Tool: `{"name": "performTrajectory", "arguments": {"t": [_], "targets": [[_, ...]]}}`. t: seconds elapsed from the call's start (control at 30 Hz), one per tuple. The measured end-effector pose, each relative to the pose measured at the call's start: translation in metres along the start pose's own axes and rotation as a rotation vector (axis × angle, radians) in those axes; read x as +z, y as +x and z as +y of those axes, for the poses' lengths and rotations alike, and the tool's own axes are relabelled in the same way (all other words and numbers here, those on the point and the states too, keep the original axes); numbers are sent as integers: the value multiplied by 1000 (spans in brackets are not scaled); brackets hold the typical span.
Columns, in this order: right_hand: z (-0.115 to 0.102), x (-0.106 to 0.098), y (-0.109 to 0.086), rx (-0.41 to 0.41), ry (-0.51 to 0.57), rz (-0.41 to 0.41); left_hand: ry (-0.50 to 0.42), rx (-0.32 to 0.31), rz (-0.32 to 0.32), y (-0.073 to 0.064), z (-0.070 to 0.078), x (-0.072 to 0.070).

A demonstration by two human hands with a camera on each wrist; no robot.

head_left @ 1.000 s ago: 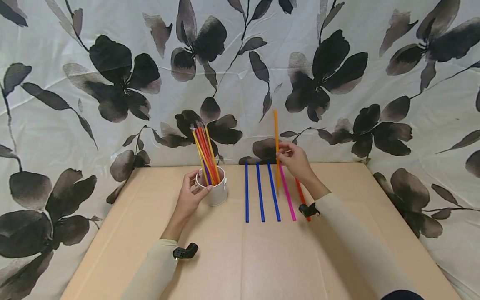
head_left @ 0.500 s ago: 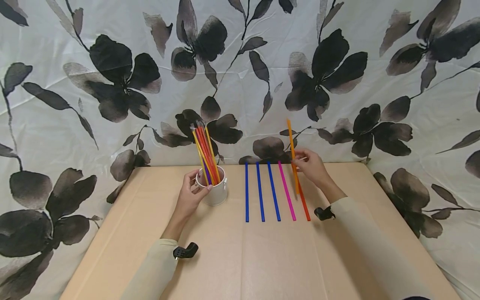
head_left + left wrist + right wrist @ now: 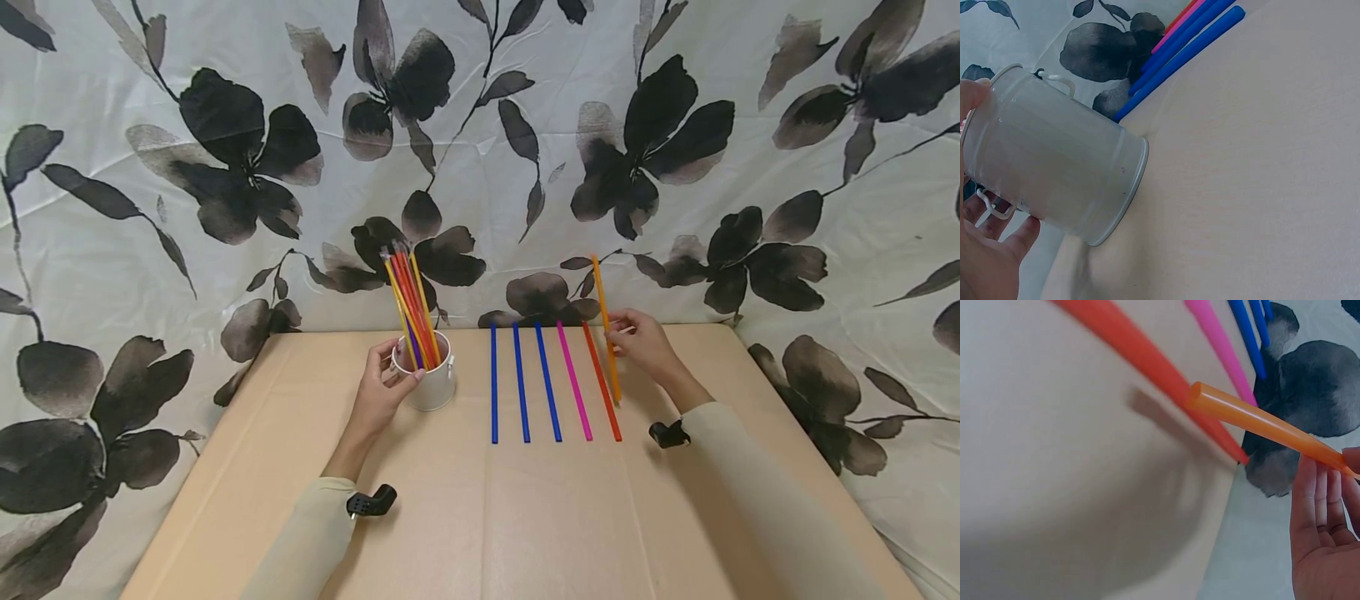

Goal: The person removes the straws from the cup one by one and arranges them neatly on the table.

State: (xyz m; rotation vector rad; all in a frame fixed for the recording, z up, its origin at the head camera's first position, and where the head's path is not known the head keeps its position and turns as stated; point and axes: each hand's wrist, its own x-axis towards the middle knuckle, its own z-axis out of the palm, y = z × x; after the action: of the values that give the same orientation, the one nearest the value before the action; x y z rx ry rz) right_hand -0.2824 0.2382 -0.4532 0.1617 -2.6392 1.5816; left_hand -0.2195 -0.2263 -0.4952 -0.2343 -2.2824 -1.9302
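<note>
In the head view my right hand [image 3: 643, 343] pinches an orange straw [image 3: 603, 312] between thumb and fingers. The straw is raised and tilted, its lower end just right of a red straw [image 3: 602, 382] lying on the table. Left of that lie a pink straw [image 3: 573, 382] and three blue straws [image 3: 521, 383], in a spaced row. My left hand [image 3: 377, 393] grips a small white bucket [image 3: 437, 393] by its side and rim. Several straws [image 3: 412, 308], mostly red, orange and yellow, stand in it. The left wrist view shows the bucket's wall [image 3: 1054, 156] and its handle loops.
The light wooden-coloured table [image 3: 487, 517] ends at its back edge against a white cloth [image 3: 480, 167] with dark flower print. The far ends of the lying straws reach that back edge. A dark band with a small device [image 3: 371, 502] sits at the left sleeve.
My right hand has moved right and lower with the orange straw, past the pink and red straws, to the right side of the red one. The left hand and bucket have stayed put.
</note>
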Motion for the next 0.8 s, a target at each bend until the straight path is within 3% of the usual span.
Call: {"name": "performTrajectory", "arguments": {"t": [0.37,0.5,0.8], "targets": [[19,-10,-10,95,-76,-75,-15,-30,-24,-1,9,-3],[25,-12,-14,142,-103,-92,-20,-34,-23,0,4,-4],[34,-15,-21,297,-189,-129,-1,-8,-15,-2,4,-3]]}}
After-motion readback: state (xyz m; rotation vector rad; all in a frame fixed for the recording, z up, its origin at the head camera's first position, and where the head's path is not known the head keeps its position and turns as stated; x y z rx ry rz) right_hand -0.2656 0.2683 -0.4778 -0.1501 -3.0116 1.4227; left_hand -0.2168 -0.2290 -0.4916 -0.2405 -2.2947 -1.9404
